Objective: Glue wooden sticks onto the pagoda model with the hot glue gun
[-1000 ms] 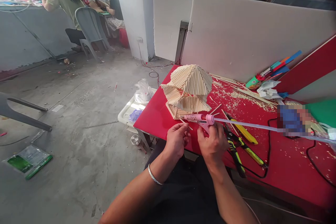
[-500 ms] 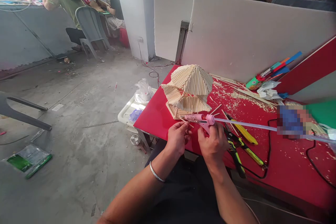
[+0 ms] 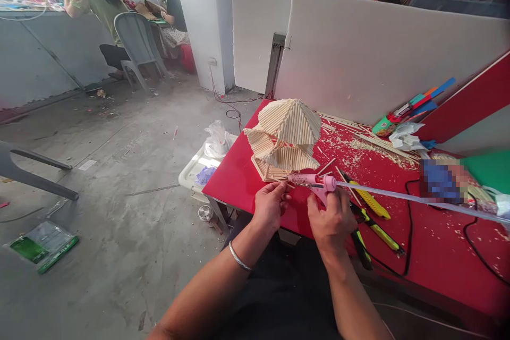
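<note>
My right hand (image 3: 331,218) is wrapped round the handle of a pink hot glue gun (image 3: 308,179), with a long translucent glue stick (image 3: 382,192) trailing from its back end. The gun's nozzle points left, close to the fingertips of my left hand (image 3: 271,203). Those fingers pinch a thin wooden stick (image 3: 290,186), most of it hidden by the hand. Just beyond both hands stands a model pavilion (image 3: 287,135) built of pale wooden sticks, with tiered, ridged roofs and a stick base. Neither hand appears to touch the model.
On the red table (image 3: 235,175) lie a yellow cutter knife (image 3: 372,202), yellow-and-black pliers (image 3: 382,234), loose sticks and wood shavings. White boards (image 3: 358,53) stand behind it. A white plastic tray (image 3: 191,175) adjoins the left edge. Other people sit farther off.
My right hand has drawn the glue gun a little to the right, away from my left fingertips. My left hand keeps its pinch on the stick, almost unmoved.
</note>
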Motion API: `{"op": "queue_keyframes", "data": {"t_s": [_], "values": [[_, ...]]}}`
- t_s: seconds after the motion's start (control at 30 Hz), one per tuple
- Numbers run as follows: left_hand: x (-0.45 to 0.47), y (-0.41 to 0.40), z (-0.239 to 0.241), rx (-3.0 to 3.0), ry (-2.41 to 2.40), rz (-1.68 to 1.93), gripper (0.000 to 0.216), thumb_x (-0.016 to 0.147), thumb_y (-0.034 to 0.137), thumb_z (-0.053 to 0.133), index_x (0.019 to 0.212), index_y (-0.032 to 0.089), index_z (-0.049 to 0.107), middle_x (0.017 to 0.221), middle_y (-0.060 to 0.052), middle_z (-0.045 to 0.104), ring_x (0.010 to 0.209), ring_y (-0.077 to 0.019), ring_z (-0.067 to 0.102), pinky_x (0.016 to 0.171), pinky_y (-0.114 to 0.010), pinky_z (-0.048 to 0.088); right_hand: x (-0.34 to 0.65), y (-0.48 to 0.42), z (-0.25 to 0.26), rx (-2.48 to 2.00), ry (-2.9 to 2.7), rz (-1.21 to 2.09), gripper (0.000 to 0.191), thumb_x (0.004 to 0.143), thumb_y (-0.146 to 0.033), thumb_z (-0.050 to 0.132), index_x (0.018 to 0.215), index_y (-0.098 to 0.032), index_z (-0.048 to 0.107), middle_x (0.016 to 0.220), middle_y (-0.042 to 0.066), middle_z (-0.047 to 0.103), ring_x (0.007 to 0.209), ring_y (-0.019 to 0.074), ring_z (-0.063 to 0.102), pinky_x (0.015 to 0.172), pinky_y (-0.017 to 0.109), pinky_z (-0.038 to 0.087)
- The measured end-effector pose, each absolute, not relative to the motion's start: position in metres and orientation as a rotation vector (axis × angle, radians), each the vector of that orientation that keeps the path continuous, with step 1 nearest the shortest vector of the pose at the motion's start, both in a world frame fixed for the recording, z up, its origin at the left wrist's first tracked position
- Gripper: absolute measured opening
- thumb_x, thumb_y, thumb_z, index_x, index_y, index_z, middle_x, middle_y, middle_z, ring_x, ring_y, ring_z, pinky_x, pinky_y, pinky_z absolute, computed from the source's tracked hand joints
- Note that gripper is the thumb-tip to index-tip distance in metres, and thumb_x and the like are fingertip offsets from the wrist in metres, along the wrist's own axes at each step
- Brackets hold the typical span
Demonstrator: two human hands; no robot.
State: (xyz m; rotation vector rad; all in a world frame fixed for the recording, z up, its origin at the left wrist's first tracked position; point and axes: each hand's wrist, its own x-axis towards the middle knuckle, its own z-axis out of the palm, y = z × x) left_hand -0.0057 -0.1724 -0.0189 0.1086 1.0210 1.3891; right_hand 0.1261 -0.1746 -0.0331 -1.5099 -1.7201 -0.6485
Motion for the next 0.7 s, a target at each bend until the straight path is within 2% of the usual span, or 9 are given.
{"op": "queue_keyframes", "data": {"t_s": [0.7], "values": [[-0.001,-0.167,-0.018,0.056,1.042,1.453,0.020,0.067,0.022,0.078,0.071,0.013,0.061,0.071,-0.006,0.069,0.052,-0.0096,0.060,0.041,-0.017,0.035,0.140,-0.172,-0.042,-1.585,-1.678,-0.627,0.036,0.083,-0.026,0.057,0.116,-0.014,0.063,0.106,0.014,0.067,0.091,0.0237,0.066,0.071,0.031,0.052]]}}
